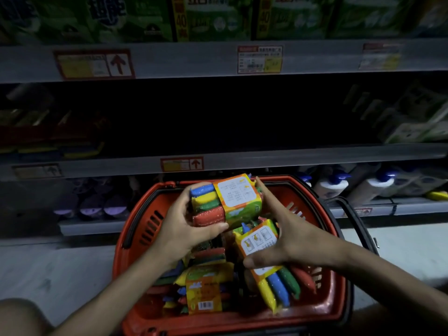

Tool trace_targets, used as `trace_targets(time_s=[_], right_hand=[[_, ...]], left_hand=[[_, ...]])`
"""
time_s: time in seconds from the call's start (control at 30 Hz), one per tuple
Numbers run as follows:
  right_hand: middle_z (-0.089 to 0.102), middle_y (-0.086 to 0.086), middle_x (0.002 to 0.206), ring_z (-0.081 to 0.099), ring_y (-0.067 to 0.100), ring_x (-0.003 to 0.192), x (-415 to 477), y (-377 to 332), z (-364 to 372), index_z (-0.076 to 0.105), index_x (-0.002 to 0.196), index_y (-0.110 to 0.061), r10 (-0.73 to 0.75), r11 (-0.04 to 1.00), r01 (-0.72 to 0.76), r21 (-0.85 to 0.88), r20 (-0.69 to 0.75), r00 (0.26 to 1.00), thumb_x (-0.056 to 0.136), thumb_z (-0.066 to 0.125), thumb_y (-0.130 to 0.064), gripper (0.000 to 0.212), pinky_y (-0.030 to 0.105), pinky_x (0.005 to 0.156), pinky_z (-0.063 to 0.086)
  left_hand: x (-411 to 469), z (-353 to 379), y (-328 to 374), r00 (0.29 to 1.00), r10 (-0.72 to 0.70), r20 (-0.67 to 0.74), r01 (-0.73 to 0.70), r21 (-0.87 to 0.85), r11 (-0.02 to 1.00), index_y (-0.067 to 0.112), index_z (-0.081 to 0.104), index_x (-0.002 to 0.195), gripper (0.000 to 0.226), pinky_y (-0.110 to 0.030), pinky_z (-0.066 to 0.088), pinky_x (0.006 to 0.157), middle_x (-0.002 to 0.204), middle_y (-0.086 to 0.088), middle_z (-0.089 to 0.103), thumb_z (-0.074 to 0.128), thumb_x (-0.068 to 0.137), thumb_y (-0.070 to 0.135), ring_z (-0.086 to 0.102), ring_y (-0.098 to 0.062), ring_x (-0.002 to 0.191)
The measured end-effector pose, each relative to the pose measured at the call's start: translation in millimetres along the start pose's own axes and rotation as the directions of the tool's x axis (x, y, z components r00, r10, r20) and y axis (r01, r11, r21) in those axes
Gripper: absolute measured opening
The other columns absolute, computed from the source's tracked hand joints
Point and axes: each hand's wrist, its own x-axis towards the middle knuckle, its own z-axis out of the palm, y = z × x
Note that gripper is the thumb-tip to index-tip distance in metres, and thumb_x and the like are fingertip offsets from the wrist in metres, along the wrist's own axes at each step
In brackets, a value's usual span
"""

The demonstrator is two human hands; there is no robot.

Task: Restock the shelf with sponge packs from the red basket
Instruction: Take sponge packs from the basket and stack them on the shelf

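Observation:
A red basket [145, 229] stands on the floor before the shelves, holding several sponge packs [204, 289] of blue, yellow, green and red sponges in orange sleeves. My left hand [179, 226] grips one sponge pack [225, 202] lifted above the basket's far rim. My right hand [291, 236] holds a second sponge pack [274, 282] with thumb underneath, while its fingertips touch the right end of the lifted pack. The middle shelf [242, 154] behind is dark, with a wide gap in its centre.
Dark sponge stacks [60, 141] lie at the middle shelf's left, pale packets [412, 127] at its right. Green boxes [218, 18] fill the top shelf. White bottles with blue caps [334, 185] and purple items [92, 207] sit on the bottom shelf. The basket's black handle [358, 219] hangs right.

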Motion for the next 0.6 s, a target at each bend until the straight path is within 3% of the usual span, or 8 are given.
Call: trace_targets(time_s=[0.07,0.13,0.27,0.33,0.47,0.53,0.6], right_hand=[[0.041,-0.058,0.129,0.046,-0.027,0.122,-1.1,0.6,-4.9,-0.013,0.157,-0.051,0.005,1.000,-0.005,-0.002,-0.039,0.999,0.069,0.096,-0.023,0.142,0.001,0.094,0.042],[0.039,-0.060,0.129,0.044,-0.028,0.122,-2.2,2.5,-3.7,-0.007,0.157,-0.054,-0.009,1.000,0.007,-0.024,-0.063,0.998,0.067,0.097,-0.026,0.140,-0.001,0.091,0.040],[0.053,-0.037,0.140,0.055,-0.008,0.128,0.4,2.8,5.5,-0.005,0.156,-0.057,-0.024,1.000,0.024,0.012,-0.050,0.998,0.071,0.095,-0.021,0.137,0.019,0.103,0.049],[0.053,-0.036,0.141,0.055,-0.008,0.128,1.3,1.9,6.5,-0.004,0.156,-0.056,-0.025,0.999,0.027,0.042,-0.044,0.999,0.073,0.094,-0.017,0.135,0.022,0.104,0.049],[0.039,-0.064,0.122,0.045,-0.031,0.117,-1.0,-1.4,9.1,-0.011,0.154,-0.055,-0.009,1.000,0.010,0.019,-0.062,0.998,0.071,0.095,-0.020,0.139,0.005,0.093,0.046],[0.037,-0.057,0.136,0.047,-0.022,0.125,-1.9,-1.5,15.9,-0.012,0.153,-0.059,-0.030,0.999,0.028,-0.030,-0.062,0.998,0.069,0.096,-0.024,0.141,0.014,0.101,0.049],[0.033,-0.036,0.156,0.046,-0.005,0.138,1.2,-0.4,23.3,-0.009,0.152,-0.064,-0.048,0.995,0.043,-0.088,-0.061,0.997,0.064,0.098,-0.035,0.142,0.030,0.111,0.047]], left_hand=[[3.9,-1.2,1.2,0.999,-0.040,-0.031,0.038,-0.048,0.998,0.020,0.060,0.128,0.072,-0.033,0.061,0.084,0.120,-0.006,0.073,0.093,0.063,0.013,0.073,-0.024,0.108],[5.7,-1.2,-0.8,0.994,-0.098,-0.048,0.091,-0.132,0.987,0.019,0.061,0.125,0.074,-0.039,0.062,0.084,0.118,-0.009,0.075,0.094,0.059,0.020,0.074,-0.029,0.107],[2.5,6.4,-2.4,0.985,-0.173,-0.029,0.163,-0.214,0.963,0.021,0.060,0.123,0.073,-0.045,0.060,0.090,0.117,-0.010,0.076,0.093,0.058,0.024,0.074,-0.031,0.108],[1.8,10.1,-1.1,0.981,-0.190,-0.043,0.176,-0.229,0.958,0.024,0.062,0.121,0.069,-0.046,0.060,0.091,0.116,-0.008,0.077,0.092,0.059,0.028,0.074,-0.030,0.107],[7.5,11.1,2.5,0.955,-0.224,-0.194,0.172,-0.253,0.952,0.032,0.063,0.114,0.057,-0.054,0.056,0.097,0.111,-0.004,0.078,0.090,0.067,0.049,0.076,-0.028,0.101],[10.4,11.3,2.4,0.941,-0.236,-0.243,0.174,-0.253,0.952,0.033,0.060,0.112,0.048,-0.057,0.056,0.097,0.105,-0.003,0.079,0.086,0.075,0.052,0.077,-0.028,0.097],[11.6,12.7,-0.8,0.935,-0.230,-0.271,0.170,-0.228,0.959,0.037,0.058,0.106,0.041,-0.058,0.057,0.096,0.103,-0.003,0.079,0.081,0.077,0.054,0.077,-0.028,0.095]])
